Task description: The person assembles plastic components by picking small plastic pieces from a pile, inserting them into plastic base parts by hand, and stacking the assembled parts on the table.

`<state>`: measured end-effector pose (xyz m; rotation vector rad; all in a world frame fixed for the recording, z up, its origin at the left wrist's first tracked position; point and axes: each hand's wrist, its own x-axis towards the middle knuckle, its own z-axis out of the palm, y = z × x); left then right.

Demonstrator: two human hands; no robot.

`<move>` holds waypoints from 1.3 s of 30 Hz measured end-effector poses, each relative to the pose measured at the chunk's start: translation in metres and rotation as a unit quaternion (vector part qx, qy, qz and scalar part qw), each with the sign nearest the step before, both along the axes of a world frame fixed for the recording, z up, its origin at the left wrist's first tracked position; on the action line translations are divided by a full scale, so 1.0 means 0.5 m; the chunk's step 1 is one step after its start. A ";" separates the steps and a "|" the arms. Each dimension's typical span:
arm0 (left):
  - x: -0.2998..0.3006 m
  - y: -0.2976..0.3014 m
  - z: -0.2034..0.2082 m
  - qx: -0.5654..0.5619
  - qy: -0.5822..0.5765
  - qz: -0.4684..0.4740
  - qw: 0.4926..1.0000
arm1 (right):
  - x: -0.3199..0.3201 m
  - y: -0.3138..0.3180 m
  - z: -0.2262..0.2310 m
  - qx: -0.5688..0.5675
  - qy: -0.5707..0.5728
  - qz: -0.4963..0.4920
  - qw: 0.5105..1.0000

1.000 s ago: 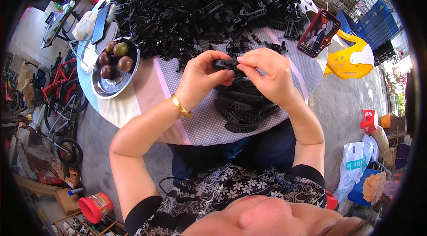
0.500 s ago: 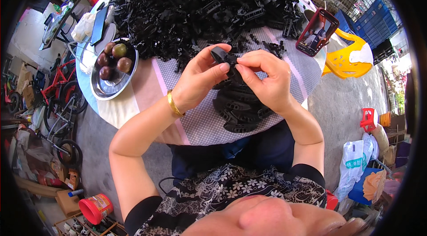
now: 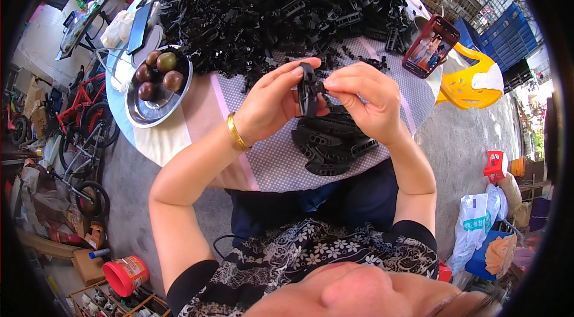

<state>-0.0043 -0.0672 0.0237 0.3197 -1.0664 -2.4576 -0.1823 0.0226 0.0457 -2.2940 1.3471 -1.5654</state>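
Observation:
Above the near part of the table, my left hand (image 3: 263,102) grips an elongated black plastic part (image 3: 307,91) with slots and raised bits, held on end between thumb and fingers. My right hand (image 3: 372,102) is closed in a pinch at the part's right side. A small dark piece seems to show at those fingertips, too small to make out. Under my hands lies a small stack of similar black plastic parts (image 3: 327,148). Beyond them a large heap of black plastic pieces (image 3: 269,12) covers the far side of the round table.
On the left of the patterned tablecloth (image 3: 227,164) stands a metal dish (image 3: 134,117) with several round dark fruits (image 3: 173,80); a phone (image 3: 139,29) lies behind it. Another phone (image 3: 430,47), its screen lit, is propped at the right edge beside a yellow chair (image 3: 469,87).
My left hand has turned the black part more upright, so its slotted side shows. My right fingers have drawn slightly right, still pinched beside it. The view has shifted a little.

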 end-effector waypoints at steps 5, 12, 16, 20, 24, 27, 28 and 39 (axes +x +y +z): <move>0.001 -0.005 -0.016 -0.033 -0.032 -0.026 0.999 | 0.006 -0.003 0.001 -0.088 0.092 0.019 0.992; 0.005 -0.004 -0.014 -0.041 -0.116 -0.041 0.992 | 0.006 -0.005 -0.009 -0.116 0.156 0.009 0.981; 0.008 -0.006 0.005 -0.069 -0.152 -0.021 0.986 | 0.002 -0.002 -0.014 -0.112 0.188 -0.011 0.976; 0.012 -0.005 0.024 -0.159 -0.163 0.002 0.974 | -0.014 -0.004 -0.011 -0.081 0.202 -0.027 0.976; 0.014 0.003 0.031 -0.222 -0.156 -0.007 0.962 | 0.009 0.001 -0.005 0.037 0.045 -0.069 0.996; 0.013 0.020 0.029 -0.422 -0.181 0.093 0.884 | -0.013 0.005 -0.002 0.233 -0.080 0.000 0.969; 0.013 0.023 0.027 -0.422 -0.180 0.092 0.884 | -0.018 0.006 0.000 0.331 -0.129 0.042 0.934; 0.007 0.027 0.016 -0.575 -0.113 0.192 0.787 | -0.037 0.003 0.005 0.256 -0.031 0.028 0.966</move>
